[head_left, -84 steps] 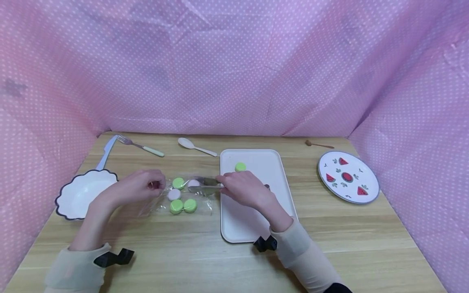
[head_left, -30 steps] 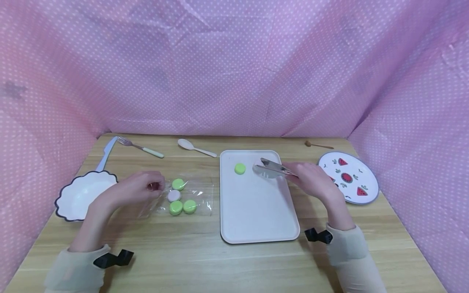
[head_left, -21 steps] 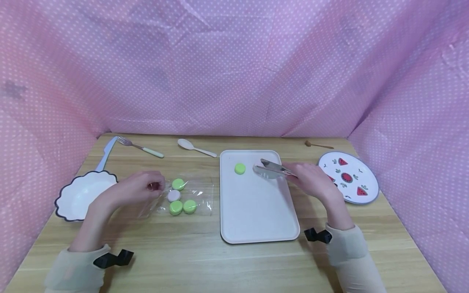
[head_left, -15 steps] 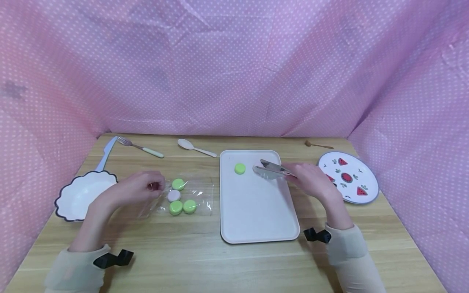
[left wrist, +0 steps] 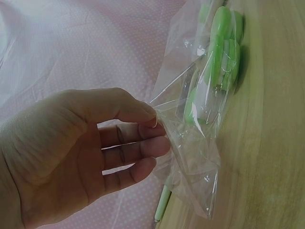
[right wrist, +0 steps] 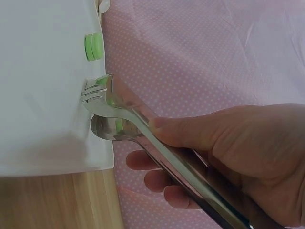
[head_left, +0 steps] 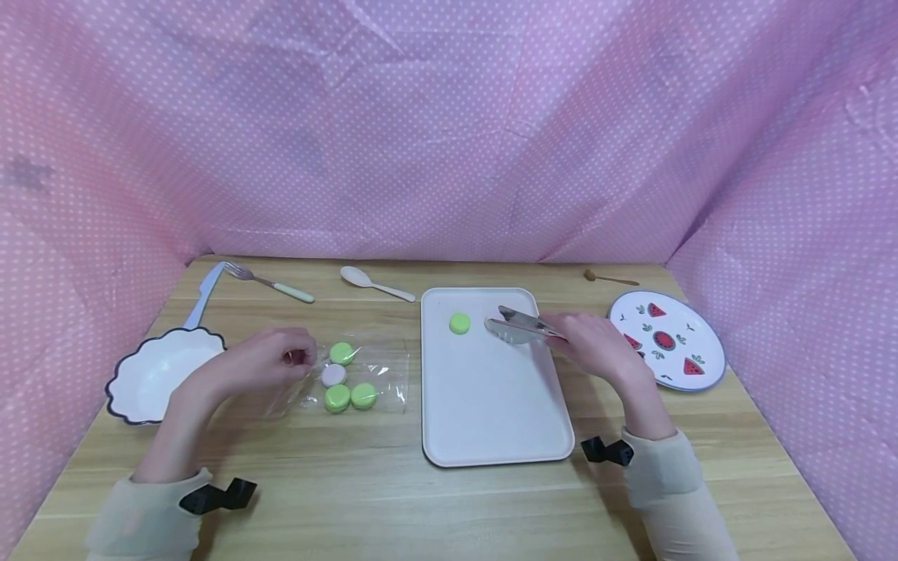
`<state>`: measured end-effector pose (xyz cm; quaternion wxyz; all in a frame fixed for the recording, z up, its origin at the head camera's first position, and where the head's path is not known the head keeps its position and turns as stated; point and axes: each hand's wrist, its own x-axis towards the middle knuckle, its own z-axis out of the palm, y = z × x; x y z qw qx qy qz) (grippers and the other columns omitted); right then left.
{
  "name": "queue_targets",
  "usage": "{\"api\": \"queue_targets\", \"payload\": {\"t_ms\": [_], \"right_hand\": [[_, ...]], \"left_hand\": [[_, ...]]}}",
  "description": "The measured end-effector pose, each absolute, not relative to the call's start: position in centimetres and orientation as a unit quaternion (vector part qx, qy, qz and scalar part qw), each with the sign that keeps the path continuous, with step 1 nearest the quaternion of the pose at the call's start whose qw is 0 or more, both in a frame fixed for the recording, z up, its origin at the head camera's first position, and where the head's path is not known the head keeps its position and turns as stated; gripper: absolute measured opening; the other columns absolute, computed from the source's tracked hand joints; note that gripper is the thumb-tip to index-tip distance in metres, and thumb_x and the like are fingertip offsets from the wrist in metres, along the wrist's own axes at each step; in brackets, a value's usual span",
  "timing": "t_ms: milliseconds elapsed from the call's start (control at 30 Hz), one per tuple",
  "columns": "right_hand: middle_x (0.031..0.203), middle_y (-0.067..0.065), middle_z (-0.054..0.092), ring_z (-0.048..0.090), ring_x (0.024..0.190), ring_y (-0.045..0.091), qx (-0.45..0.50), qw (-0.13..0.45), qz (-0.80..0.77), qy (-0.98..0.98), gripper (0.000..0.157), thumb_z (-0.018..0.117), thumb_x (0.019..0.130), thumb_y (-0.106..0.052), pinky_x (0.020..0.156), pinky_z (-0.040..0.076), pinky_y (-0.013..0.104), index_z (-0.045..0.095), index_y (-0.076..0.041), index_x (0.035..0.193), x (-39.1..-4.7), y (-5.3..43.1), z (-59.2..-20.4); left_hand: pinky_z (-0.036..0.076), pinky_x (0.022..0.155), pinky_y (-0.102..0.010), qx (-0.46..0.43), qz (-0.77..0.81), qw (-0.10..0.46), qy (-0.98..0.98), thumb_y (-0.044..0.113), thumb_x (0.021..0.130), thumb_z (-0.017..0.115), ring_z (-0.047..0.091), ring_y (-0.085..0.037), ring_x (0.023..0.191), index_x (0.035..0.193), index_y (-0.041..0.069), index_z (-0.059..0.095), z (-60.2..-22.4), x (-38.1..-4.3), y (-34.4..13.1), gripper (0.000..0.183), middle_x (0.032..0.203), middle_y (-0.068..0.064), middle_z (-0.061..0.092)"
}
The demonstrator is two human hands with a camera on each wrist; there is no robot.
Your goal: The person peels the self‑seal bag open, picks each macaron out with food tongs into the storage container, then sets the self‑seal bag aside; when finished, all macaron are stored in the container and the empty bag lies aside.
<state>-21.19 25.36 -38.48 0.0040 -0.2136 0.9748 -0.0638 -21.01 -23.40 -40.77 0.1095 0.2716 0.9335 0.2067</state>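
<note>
My left hand [head_left: 270, 360] pinches the edge of a clear plastic bag [left wrist: 183, 143] between thumb and fingers. Inside the bag lie green macarons [head_left: 337, 398] and a pale lilac macaron [head_left: 333, 375]. In my right hand [right wrist: 228, 148] are metal tongs [right wrist: 157, 143], one arm fork-shaped and the other spoon-shaped. Their tips are low over the far right part of a white rectangular tray [head_left: 494, 413]. A pale macaron is mostly hidden behind the tips; whether they still clamp it I cannot tell. To their left on the tray sits one green macaron [head_left: 459, 322].
A scalloped white bowl [head_left: 150, 382] stands at the left, with a blue knife [head_left: 203, 296] and a fork [head_left: 270, 282] behind it. A white spoon [head_left: 375, 284] lies at the back. To the right are a watermelon-patterned plate [head_left: 673, 374] and a small wooden dipper [head_left: 610, 277].
Since the earliest frame, my right hand has moved right from the bag to the tray, the tongs carrying a pale macaron. Both hands have stayed almost still over the last second.
</note>
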Motion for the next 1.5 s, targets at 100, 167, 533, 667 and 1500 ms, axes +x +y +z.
{"api": "queue_targets", "payload": {"t_ms": [100, 167, 533, 667, 1500], "right_hand": [[0.079, -0.003, 0.064, 0.050, 0.063, 0.013, -0.213, 0.007, -0.064, 0.975, 0.024, 0.065, 0.088, -0.021, 0.055, 0.039, 0.029, 0.064, -0.018, 0.112, -21.2, 25.3, -38.5], [0.078, -0.003, 0.063, 0.049, 0.062, 0.013, -0.214, 0.010, -0.065, 0.975, 0.024, 0.065, 0.088, -0.021, 0.054, 0.038, 0.029, 0.064, -0.017, 0.112, -21.2, 25.3, -38.6], [0.079, -0.005, 0.063, 0.049, 0.063, 0.013, -0.213, 0.022, -0.075, 0.974, 0.022, 0.063, 0.089, -0.021, 0.055, 0.038, 0.028, 0.063, -0.018, 0.110, -21.2, 25.4, -38.4], [0.075, -0.006, 0.058, 0.048, 0.062, 0.012, -0.202, 0.012, -0.095, 0.975, 0.011, 0.061, 0.090, -0.023, 0.054, 0.038, 0.028, 0.060, -0.021, 0.101, -20.7, 25.8, -37.4], [0.077, -0.018, 0.055, 0.049, 0.067, 0.003, -0.392, 0.027, -0.080, 0.916, 0.009, 0.064, 0.088, -0.024, 0.059, 0.040, 0.023, 0.055, -0.027, 0.090, -19.4, 13.2, -37.9]], "left_hand": [[0.044, 0.067, -0.022, 0.270, 0.207, 0.110, 0.934, 0.010, 0.083, 0.062, 0.050, -0.009, 0.076, 0.084, 0.024, 0.064, -40.8, -21.0, -23.4, 0.014, 0.081, 0.011, 0.056], [0.044, 0.067, -0.023, 0.269, 0.207, 0.112, 0.934, 0.010, 0.083, 0.062, 0.051, -0.010, 0.076, 0.085, 0.024, 0.064, -40.8, -20.9, -23.4, 0.014, 0.082, 0.011, 0.056], [0.044, 0.068, -0.023, 0.267, 0.208, 0.114, 0.934, 0.012, 0.084, 0.063, 0.051, -0.010, 0.078, 0.086, 0.024, 0.064, -40.9, -20.9, -23.4, 0.013, 0.083, 0.011, 0.057], [0.044, 0.068, -0.023, 0.268, 0.207, 0.114, 0.934, 0.012, 0.084, 0.063, 0.051, -0.009, 0.078, 0.086, 0.024, 0.064, -41.0, -20.9, -23.4, 0.012, 0.083, 0.011, 0.056], [0.042, 0.063, -0.021, 0.277, 0.227, 0.117, 0.926, 0.004, 0.080, 0.060, 0.050, -0.008, 0.073, 0.080, 0.021, 0.062, -40.6, -21.0, -23.7, 0.017, 0.077, 0.010, 0.054]]}}
